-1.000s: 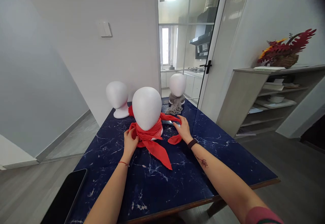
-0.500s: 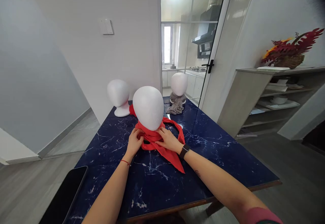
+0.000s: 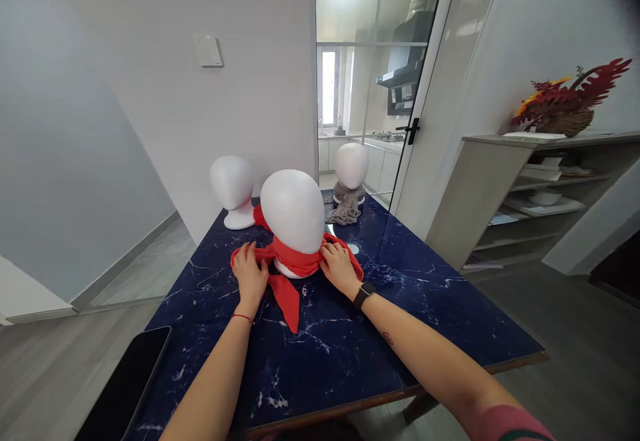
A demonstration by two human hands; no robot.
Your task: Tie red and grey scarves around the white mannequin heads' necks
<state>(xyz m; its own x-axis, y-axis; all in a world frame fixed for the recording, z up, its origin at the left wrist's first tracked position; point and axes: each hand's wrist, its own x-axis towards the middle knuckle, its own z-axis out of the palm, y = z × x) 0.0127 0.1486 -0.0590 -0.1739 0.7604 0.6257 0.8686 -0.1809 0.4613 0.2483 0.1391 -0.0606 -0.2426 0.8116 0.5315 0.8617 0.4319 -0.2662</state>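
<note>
A white foam mannequin head (image 3: 293, 207) stands tilted in front of me, its neck wrapped by a red scarf (image 3: 295, 259). My left hand (image 3: 251, 273) is closed on one end of the scarf, out to the left of the neck; a pointed tail hangs below onto the table. At the right side of the neck my right hand (image 3: 341, 266) grips the other side of the scarf, and more red cloth loops behind that hand. The white base of the head shows under the wrap.
A bare white foam head (image 3: 232, 183) stands at the back left, with red cloth beside it. Another head (image 3: 352, 165) at the back wears a grey scarf (image 3: 345, 205). A black phone (image 3: 123, 387) lies at the left edge of the dark blue marbled table (image 3: 360, 354).
My hands have moved apart, drawing the scarf flat across the front of the neck. The pointed tail has shifted from right to left, and the foam head has tilted a little.
</note>
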